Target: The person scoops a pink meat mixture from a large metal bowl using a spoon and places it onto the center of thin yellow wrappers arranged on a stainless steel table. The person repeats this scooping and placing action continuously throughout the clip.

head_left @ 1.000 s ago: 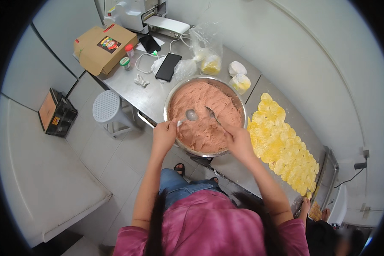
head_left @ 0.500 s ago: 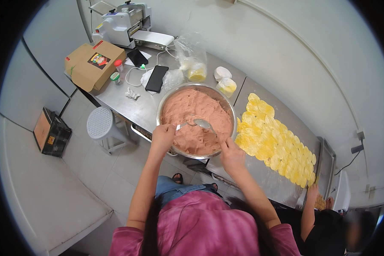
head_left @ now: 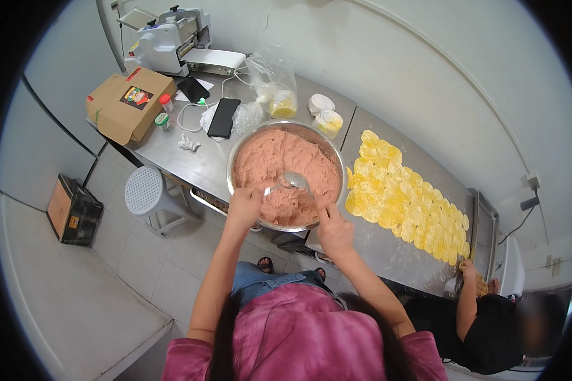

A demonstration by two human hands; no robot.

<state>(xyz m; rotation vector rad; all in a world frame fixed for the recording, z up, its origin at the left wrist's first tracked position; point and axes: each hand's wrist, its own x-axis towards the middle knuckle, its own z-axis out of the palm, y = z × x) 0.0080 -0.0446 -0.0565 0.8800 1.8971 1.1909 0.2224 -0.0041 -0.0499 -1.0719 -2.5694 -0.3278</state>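
A wide metal bowl [head_left: 341,157] full of pink minced filling [head_left: 260,152] is in front of me on the metal table. My right hand [head_left: 335,232] grips the handle of a large metal spoon [head_left: 292,180], whose bowl is at the middle of the filling. My left hand [head_left: 244,206] is closed at the bowl's near left rim on a small metal utensil [head_left: 271,189]. Its tip lies by the spoon, and I cannot make out its full shape. To the right, thin yellow round wrappers [head_left: 407,200] overlap in rows.
Behind the bowl are plastic bags [head_left: 273,82], phones [head_left: 224,118] and wrapped yellow stacks [head_left: 328,122]. A cardboard box [head_left: 130,101] and a white machine [head_left: 178,44] stand far left, a stool [head_left: 147,193] below. At right a co-worker's hand [head_left: 468,269] touches the wrappers' end.
The large spoon has shifted slightly left and up in the filling, its bowl turned. My right hand has moved a little left. The whole view has shifted slightly.
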